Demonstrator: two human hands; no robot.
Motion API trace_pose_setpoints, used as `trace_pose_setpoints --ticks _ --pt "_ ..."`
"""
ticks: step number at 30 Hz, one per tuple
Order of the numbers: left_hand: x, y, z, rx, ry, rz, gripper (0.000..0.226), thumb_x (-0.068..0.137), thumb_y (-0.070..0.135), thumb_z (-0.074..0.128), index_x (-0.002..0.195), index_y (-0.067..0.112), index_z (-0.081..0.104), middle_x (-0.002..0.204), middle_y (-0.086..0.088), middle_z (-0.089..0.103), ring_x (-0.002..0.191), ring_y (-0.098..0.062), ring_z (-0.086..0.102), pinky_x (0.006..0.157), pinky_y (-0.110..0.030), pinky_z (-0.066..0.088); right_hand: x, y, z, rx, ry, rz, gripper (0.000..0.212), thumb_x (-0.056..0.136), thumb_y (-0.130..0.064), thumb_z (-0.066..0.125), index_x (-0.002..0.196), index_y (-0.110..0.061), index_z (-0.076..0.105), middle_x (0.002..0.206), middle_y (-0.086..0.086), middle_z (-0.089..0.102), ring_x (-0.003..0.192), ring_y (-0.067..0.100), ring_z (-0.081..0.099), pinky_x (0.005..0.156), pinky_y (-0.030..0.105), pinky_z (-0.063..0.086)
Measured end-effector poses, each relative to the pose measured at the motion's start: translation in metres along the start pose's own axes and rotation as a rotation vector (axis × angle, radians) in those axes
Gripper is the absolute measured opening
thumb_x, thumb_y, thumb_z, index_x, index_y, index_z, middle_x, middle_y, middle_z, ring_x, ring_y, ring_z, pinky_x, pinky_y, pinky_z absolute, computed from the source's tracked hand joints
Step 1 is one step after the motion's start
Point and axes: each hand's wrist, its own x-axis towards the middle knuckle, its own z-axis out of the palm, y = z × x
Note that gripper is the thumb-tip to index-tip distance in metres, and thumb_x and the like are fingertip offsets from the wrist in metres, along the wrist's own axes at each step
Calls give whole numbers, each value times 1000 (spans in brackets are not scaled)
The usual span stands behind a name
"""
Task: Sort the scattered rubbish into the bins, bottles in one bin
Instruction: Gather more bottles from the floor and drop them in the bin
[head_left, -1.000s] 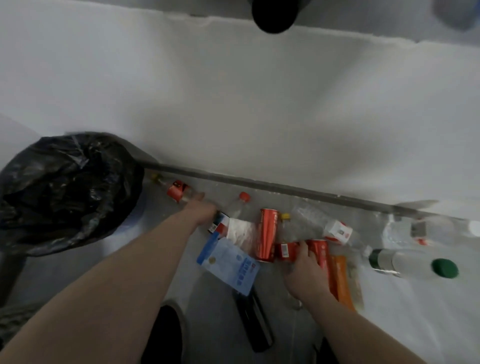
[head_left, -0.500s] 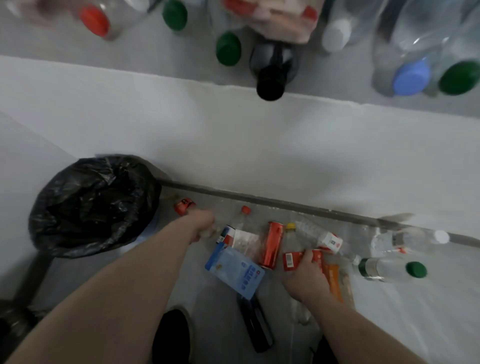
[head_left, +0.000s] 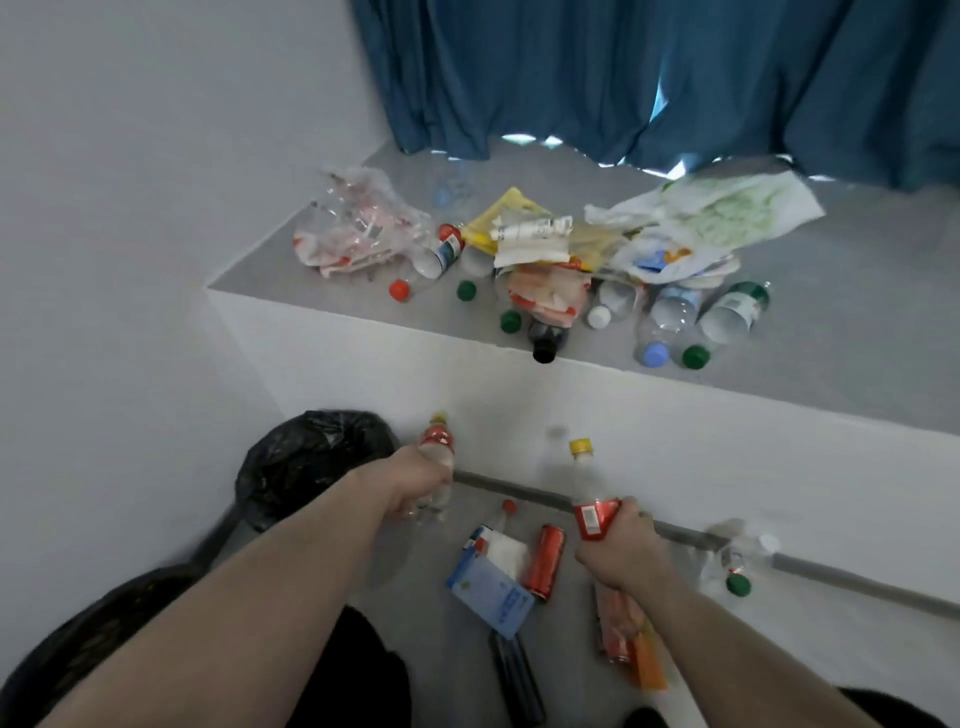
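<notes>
Both hands loaded, off the floor: right hand (head_left: 621, 545) wrapped round a bottle (head_left: 592, 499) at its red label, yellow cap up; left hand (head_left: 423, 486) gripping second bottle (head_left: 439, 447) by the body, just right of the black bin (head_left: 306, 462). Likely step: drop both in that bin, left first since nearest, then swing right across over the can (head_left: 545, 569) and blue packet (head_left: 491, 592). More bottles heaped on ledge (head_left: 831, 332) beyond
</notes>
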Motion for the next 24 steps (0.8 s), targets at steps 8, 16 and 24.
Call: trace_pose_setpoints --ticks 8,16,24 --pt "-100 -23 -53 -166 227 245 77 62 22 79 121 7 32 108 -25 63 78 -34 70 50 -33 54 -76 -73 -35 186 55 -213 54 75 -19 76 111 -17 36 97 4 57 85 24 56 75 30 42" --pt "-168 -67 -117 -349 461 440 55 69 -1 69 117 17 49 84 -11 64 61 -23 62 47 -27 46 -130 -163 -42 292 76 -511 55 67 -19 78 112 -28 47 100 0 65 83 13 62 69 30 46" --pt "-198 -130 -172 -504 621 507 50 72 20 81 116 21 57 96 -5 71 83 -18 70 69 -26 51 -170 -234 1 319 12 -707 52 64 -26 77 110 -28 51 97 -5 64 87 15 64 76 35 50"
